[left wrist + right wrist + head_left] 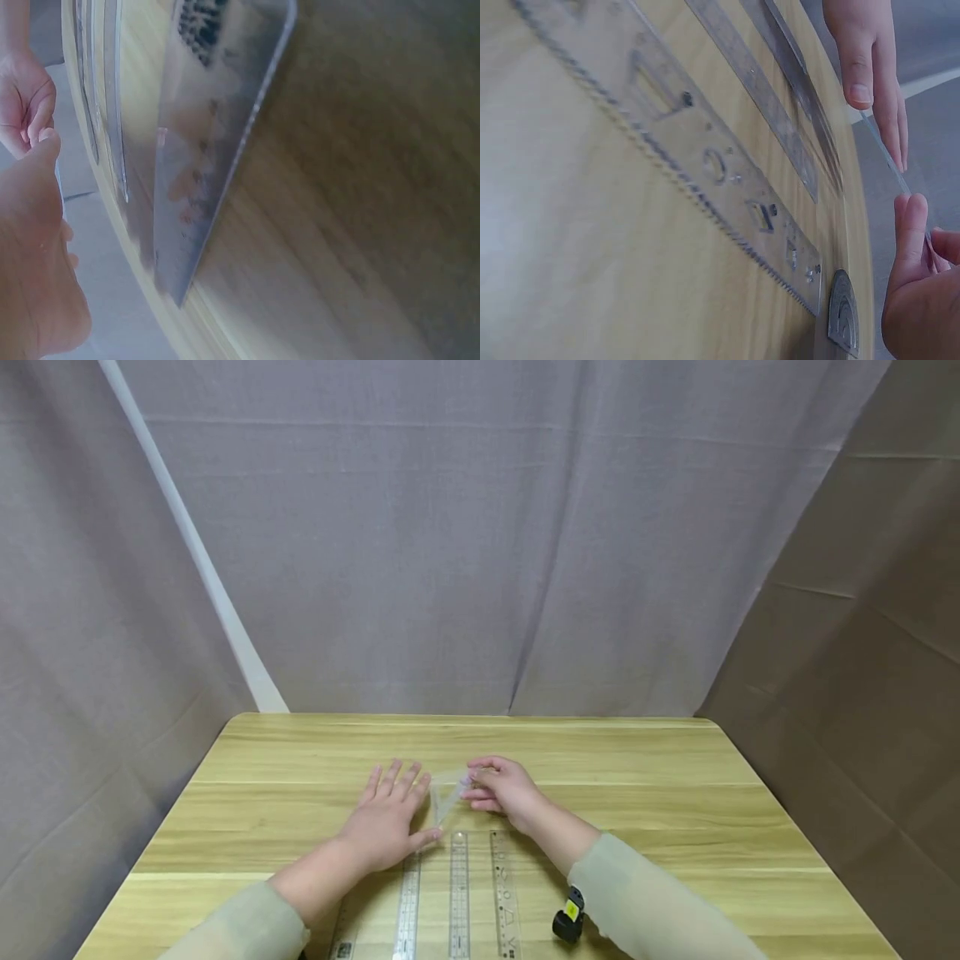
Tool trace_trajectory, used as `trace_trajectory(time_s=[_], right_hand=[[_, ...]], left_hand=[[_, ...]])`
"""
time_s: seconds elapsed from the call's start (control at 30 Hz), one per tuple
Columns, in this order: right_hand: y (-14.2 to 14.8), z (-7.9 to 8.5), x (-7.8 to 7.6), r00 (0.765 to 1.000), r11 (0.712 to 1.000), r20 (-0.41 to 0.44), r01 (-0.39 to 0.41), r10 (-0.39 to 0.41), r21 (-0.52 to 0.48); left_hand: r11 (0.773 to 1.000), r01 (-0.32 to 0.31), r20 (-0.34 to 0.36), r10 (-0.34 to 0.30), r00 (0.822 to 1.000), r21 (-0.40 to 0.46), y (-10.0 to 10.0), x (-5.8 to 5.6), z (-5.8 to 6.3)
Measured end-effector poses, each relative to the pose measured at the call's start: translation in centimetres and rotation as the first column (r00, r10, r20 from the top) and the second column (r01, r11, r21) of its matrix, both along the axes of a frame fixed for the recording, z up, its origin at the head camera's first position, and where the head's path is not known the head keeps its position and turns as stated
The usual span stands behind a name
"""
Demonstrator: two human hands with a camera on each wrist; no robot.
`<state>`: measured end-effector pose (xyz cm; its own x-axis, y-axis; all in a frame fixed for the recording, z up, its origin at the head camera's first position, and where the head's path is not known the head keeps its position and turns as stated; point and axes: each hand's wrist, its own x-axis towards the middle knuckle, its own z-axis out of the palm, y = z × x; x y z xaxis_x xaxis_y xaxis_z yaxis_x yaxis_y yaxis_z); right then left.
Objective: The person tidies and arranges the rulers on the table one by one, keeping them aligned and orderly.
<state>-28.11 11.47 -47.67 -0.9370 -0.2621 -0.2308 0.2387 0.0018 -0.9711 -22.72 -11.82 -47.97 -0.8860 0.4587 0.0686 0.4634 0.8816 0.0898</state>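
A clear triangular set square [441,806] is between the two hands in the head view. My right hand [506,793] pinches its right corner between thumb and fingers. My left hand [386,827] lies spread at its left side, fingers straight, the thumb close to its lower tip; whether it touches is hard to tell. In the right wrist view the set square [885,154] appears edge-on, between the left hand [870,67] and the right fingertips [911,206]. Below the hands, several clear rulers [459,893] lie side by side, the leftmost partly hidden by the left arm.
A small clear protractor [844,315] shows near the ruler with cut-out shapes [727,165] in the right wrist view. A black device with a yellow label [570,914] sits at the right sleeve. Grey curtains [480,568] stand behind the wooden table [637,752].
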Motion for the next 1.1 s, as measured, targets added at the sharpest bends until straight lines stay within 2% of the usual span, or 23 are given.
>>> trace_trajectory(time_s=[0.37,0.77,1.1], right_hand=[[1.8,0.5,2.3,1.0,1.0,0.01,0.003,-0.003,-0.011],[3.8,0.3,4.3,1.0,0.997,0.026,0.007,-0.005,-0.08],[6.0,0.3,6.2,0.998,0.996,0.061,0.028,-0.023,-0.083]], left_hand=[[0.997,0.078,-0.012,-0.078,0.997,0.011,0.8,0.8,0.1],[0.991,0.131,-0.015,-0.132,0.991,-0.02,2.1,1.4,0.3],[0.982,0.183,-0.017,-0.184,0.983,-0.05,3.8,2.3,0.5]])
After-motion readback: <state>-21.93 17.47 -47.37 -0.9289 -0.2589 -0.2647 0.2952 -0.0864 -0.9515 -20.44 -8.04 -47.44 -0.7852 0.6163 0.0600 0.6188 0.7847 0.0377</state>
